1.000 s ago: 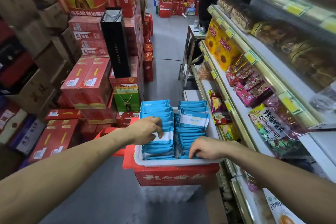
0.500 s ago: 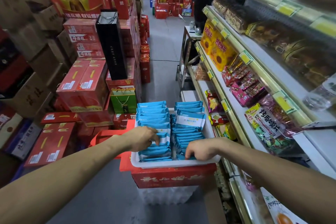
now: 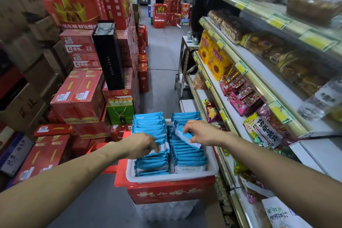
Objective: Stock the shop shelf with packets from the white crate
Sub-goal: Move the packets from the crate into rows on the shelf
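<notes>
A narrow shop aisle runs ahead of the hands, its grey floor (image 3: 162,72) hemmed by stacked red cartons (image 3: 77,96) out to the left and a tiered shop shelf (image 3: 259,87) of bagged snacks rising to the right. Directly below the hands sits the white crate (image 3: 172,177), resting on a red box (image 3: 172,191), filled with two rows of blue packets (image 3: 188,155) standing on edge.

The right hand (image 3: 203,133) is closed on one packet (image 3: 185,137), pinched at its upper edge and tilted up out of the right-hand row. The left hand (image 3: 140,145) lies curled over the left-hand row, fingers pressed among the packet tops; whether it actually grips one cannot be told.

The step in hand looks like drawing packets free for the shelf. It should go best if the right hand lifts straight up until the packet clears its neighbours, so the tightly packed row is not dragged out with it, while the left hand steadies its row or picks cleanly from the top edge. The soft wrappers will likely buckle if squeezed at the middle, so a grip near the sealed edge seems wiser. Bare white shelf space shows beyond the right wrist, among the snack bags (image 3: 238,90).
</notes>
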